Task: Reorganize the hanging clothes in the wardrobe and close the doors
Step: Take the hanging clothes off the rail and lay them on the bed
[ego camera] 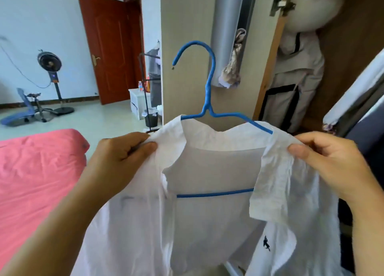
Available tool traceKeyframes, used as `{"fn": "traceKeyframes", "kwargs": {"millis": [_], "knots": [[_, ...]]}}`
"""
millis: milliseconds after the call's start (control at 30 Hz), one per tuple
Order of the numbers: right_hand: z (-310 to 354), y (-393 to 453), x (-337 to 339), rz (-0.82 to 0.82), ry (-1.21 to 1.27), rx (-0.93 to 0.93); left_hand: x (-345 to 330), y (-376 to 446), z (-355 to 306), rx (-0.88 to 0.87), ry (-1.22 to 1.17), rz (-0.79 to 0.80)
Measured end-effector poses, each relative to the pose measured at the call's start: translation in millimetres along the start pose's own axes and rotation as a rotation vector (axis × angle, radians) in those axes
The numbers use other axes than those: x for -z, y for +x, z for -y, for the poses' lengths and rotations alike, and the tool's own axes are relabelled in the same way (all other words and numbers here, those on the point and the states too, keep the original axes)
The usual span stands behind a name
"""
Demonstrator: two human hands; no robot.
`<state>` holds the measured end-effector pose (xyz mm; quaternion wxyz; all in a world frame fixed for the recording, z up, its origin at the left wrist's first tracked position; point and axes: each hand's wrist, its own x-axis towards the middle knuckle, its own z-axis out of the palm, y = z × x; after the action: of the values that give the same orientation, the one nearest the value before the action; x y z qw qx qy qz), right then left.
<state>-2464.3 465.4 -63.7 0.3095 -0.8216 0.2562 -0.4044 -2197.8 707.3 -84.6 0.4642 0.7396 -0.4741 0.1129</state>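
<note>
A white collared shirt (207, 223) with a small dark logo hangs on a blue hanger (208, 92) in front of me, its front open. My left hand (118, 157) pinches the shirt's left shoulder beside the collar. My right hand (332, 161) pinches the right shoulder. The hanger's hook points up and left, free of any rail. Behind stands the wardrobe (353, 47) with its door (187, 47) open. Inside hangs a grey garment with black trim (295, 72) under a white fluffy item (311, 9).
A bed with a pink cover (37, 171) lies at the left. White and dark fabric (357, 101) hangs at the right edge. Further back are a red room door (112, 47), a standing fan (52, 68), a blue chair (22, 107), a small white cabinet (138, 101) and a dark bin (151, 120).
</note>
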Motion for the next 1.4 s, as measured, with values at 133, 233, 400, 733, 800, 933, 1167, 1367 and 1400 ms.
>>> {"fn": "traceKeyframes", "kwargs": {"millis": [133, 233, 400, 733, 800, 933, 1167, 1367, 1400], "knots": [[27, 13, -67, 0.118, 0.047, 0.091, 51, -34, 31, 0.132, 0.079, -0.078], [48, 26, -124, 0.212, 0.126, 0.159, 94, -57, 51, 0.241, 0.168, -0.210], [98, 38, -227, 0.297, 0.257, 0.324, 161, -89, 82, 0.390, 0.303, -0.453], [189, 69, -416, 0.507, 0.418, 0.601, 249, -134, 141, 0.566, 0.614, -0.745], [205, 75, -455, 0.570, 0.448, 0.609, 258, -140, 155, 0.607, 0.632, -0.783], [231, 83, -534, 0.735, 0.489, 0.606, 276, -156, 185, 0.748, 0.588, -0.816], [265, 59, -669, 1.024, 0.460, 0.622, 301, -205, 255, 1.035, 0.597, -0.783], [296, 17, -788, 1.218, 0.433, 0.681, 319, -244, 318, 1.175, 0.569, -0.895], [303, 9, -809, 1.248, 0.427, 0.696, 323, -251, 331, 1.209, 0.570, -0.912]]}}
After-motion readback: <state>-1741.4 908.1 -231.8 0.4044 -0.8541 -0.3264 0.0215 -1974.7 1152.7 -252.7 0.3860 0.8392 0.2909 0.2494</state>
